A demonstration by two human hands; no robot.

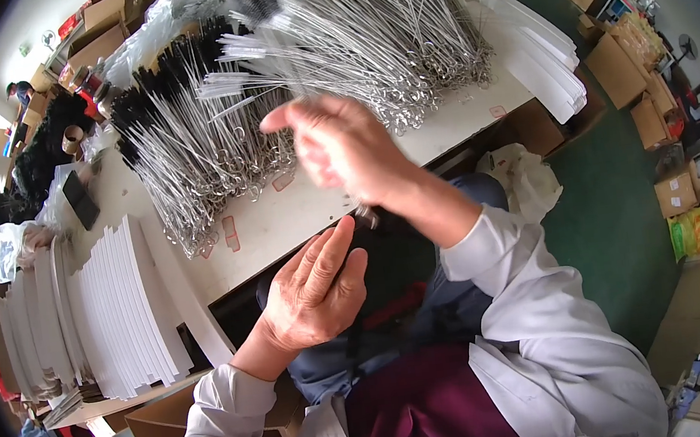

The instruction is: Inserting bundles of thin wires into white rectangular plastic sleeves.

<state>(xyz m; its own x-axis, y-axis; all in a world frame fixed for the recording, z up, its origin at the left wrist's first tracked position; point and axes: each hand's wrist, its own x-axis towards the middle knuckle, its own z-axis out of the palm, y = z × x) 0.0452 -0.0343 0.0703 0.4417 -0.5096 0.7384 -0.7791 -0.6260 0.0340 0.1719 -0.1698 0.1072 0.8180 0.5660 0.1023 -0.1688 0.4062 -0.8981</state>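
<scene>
My right hand [342,146] is raised over the white table [273,227], blurred by motion, fingers spread toward the heaps of thin wire brushes. One heap has black bristle ends [184,125], the other white bristle ends [364,36]. A small metal piece shows just under my right wrist; whether the hand grips it I cannot tell. My left hand [315,291] hovers below the table's front edge, above my lap, fingers together and stretched out, palm turned up, holding nothing that I can see.
Stacks of white card sheets [118,305] stand at the table's left end, more white sheets [538,50] at the right end. Cardboard boxes [618,67] line the green floor on the right. A crumpled plastic bag [527,177] lies beside the table.
</scene>
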